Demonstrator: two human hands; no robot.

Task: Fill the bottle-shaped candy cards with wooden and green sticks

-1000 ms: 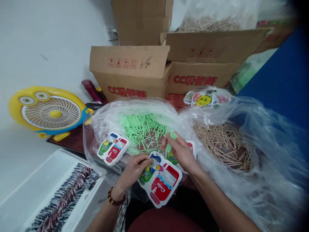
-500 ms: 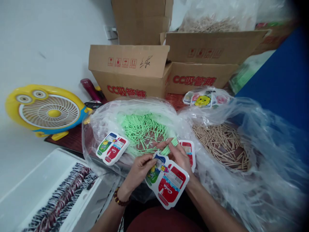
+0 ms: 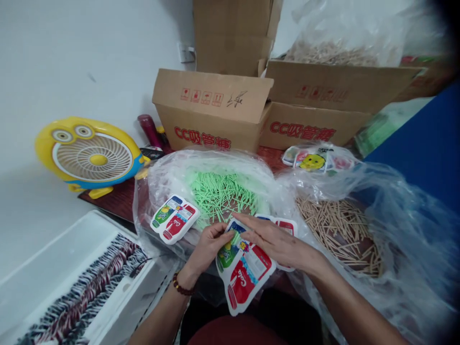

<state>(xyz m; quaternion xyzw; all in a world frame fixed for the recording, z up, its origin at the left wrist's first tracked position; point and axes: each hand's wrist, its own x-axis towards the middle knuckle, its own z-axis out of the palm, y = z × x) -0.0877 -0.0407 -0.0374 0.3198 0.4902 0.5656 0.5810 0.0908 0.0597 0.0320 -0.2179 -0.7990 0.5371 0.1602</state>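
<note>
A bottle-shaped printed pouch (image 3: 247, 282), green on one half and red "Cola" on the other, is pinched at its upper left edge by my left hand (image 3: 206, 247). Some green sticks (image 3: 235, 238) show at the pouch's green half. My right hand (image 3: 273, 238) lies across the pouch's top with its fingers stretched out, touching it; what is under the fingers is hidden. Beyond the hands, loose green candy-like sticks (image 3: 219, 191) lie in an opened clear plastic bag (image 3: 161, 177). Another pouch (image 3: 289, 227) is partly covered by my right hand.
A stack of similar pouches (image 3: 174, 218) rests left on the bag. Brown sticks (image 3: 338, 235) fill another bag on the right. Cardboard boxes (image 3: 212, 112) stand behind, with a yellow fan (image 3: 97, 160) at the left. A white foam box (image 3: 118, 287) holds striped fabric-like material.
The green sticks that my right hand held above the pouch now show at its green half. That hand has moved down and flattened over the pouch's top. The view has shifted left.
</note>
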